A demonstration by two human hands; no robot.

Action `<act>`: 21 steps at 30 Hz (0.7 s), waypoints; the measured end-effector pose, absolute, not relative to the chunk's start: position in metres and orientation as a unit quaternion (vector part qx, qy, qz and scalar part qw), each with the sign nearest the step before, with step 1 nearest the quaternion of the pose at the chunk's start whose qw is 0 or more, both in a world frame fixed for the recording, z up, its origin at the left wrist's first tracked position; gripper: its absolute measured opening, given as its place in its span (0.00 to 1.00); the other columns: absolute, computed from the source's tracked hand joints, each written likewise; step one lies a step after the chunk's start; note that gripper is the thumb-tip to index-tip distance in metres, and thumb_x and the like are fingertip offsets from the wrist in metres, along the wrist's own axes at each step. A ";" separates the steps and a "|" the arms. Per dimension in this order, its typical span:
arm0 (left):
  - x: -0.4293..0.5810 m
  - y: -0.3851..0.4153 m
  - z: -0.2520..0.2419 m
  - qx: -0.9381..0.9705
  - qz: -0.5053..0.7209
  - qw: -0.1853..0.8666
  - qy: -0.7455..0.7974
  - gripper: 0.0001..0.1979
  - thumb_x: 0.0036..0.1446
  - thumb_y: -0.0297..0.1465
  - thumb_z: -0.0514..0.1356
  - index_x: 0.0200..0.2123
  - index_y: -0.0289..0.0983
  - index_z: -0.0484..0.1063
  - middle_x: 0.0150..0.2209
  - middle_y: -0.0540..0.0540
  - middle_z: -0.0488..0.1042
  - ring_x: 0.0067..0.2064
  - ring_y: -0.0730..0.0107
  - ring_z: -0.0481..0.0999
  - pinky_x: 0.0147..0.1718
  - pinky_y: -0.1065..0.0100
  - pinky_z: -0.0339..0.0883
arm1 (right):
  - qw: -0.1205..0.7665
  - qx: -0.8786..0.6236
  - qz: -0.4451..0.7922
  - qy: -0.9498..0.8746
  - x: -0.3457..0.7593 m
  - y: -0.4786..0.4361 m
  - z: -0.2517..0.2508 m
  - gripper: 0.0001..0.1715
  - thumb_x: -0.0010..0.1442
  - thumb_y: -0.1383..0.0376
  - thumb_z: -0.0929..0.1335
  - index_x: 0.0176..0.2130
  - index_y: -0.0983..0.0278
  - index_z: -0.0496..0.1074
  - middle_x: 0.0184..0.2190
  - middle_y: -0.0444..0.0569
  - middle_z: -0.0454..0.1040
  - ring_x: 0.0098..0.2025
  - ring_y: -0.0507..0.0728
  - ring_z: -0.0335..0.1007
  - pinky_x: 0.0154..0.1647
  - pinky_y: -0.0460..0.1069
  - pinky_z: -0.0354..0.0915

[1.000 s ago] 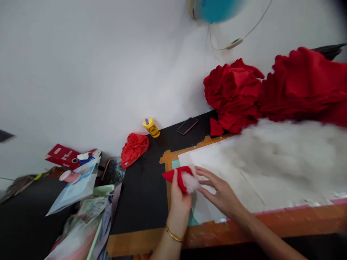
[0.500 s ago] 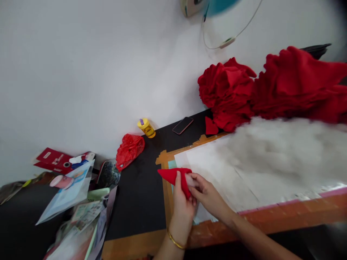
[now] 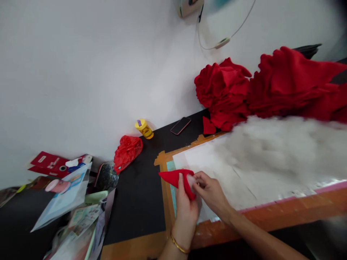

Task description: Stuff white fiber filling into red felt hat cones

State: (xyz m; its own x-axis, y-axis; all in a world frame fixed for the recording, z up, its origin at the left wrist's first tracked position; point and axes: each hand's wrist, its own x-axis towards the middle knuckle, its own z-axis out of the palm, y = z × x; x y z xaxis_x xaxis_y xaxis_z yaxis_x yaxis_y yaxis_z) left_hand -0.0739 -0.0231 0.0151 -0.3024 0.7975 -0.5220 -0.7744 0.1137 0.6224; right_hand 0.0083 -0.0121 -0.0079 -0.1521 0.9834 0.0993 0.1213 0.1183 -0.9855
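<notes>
Lower centre, the left hand (image 3: 187,209) gripped the red felt cone (image 3: 173,177) while the right hand (image 3: 210,192) pinched white stuffing (image 3: 190,180) at its mouth — small tufts pushed tipward would probably pack evenly.

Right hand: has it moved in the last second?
Yes. The right hand, earlier open on the white paper, has closed leftward onto the mouth of the red cone in the left hand.
</notes>
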 end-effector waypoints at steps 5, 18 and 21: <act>-0.079 -0.024 0.012 -0.021 0.664 0.631 0.400 0.15 0.57 0.39 0.64 0.42 0.33 0.76 0.38 0.43 0.80 0.38 0.67 0.80 0.41 0.70 0.74 | 0.423 -0.481 0.282 -0.714 0.018 -0.013 -0.015 0.08 0.59 0.68 0.65 0.38 0.61 0.73 0.31 0.47 0.77 0.30 0.55 0.75 0.31 0.47 0.69; -0.072 -0.028 0.008 0.054 0.655 0.597 0.460 0.20 0.52 0.44 0.67 0.39 0.33 0.78 0.36 0.41 0.81 0.38 0.62 0.81 0.45 0.63 0.73 | 0.433 -0.394 0.325 -0.742 0.014 -0.035 -0.032 0.36 0.58 0.73 0.60 0.65 0.64 0.59 0.63 0.58 0.64 0.63 0.62 0.63 0.61 0.59 0.66; -0.073 -0.029 0.007 0.079 0.648 0.612 0.446 0.22 0.54 0.43 0.66 0.44 0.32 0.78 0.43 0.37 0.81 0.46 0.56 0.80 0.49 0.61 0.72 | 0.448 -0.399 0.399 -0.694 0.016 -0.033 -0.028 0.33 0.61 0.69 0.60 0.65 0.65 0.58 0.60 0.60 0.68 0.61 0.61 0.67 0.59 0.59 0.68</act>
State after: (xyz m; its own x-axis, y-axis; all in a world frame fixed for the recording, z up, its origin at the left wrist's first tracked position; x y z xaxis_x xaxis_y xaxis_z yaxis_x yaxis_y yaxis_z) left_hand -0.0730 -0.0288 0.0071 -0.2376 0.8639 -0.4441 -0.7226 0.1484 0.6752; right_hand 0.0164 -0.0327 -0.0277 -0.2806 0.9103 0.3044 0.1958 0.3648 -0.9103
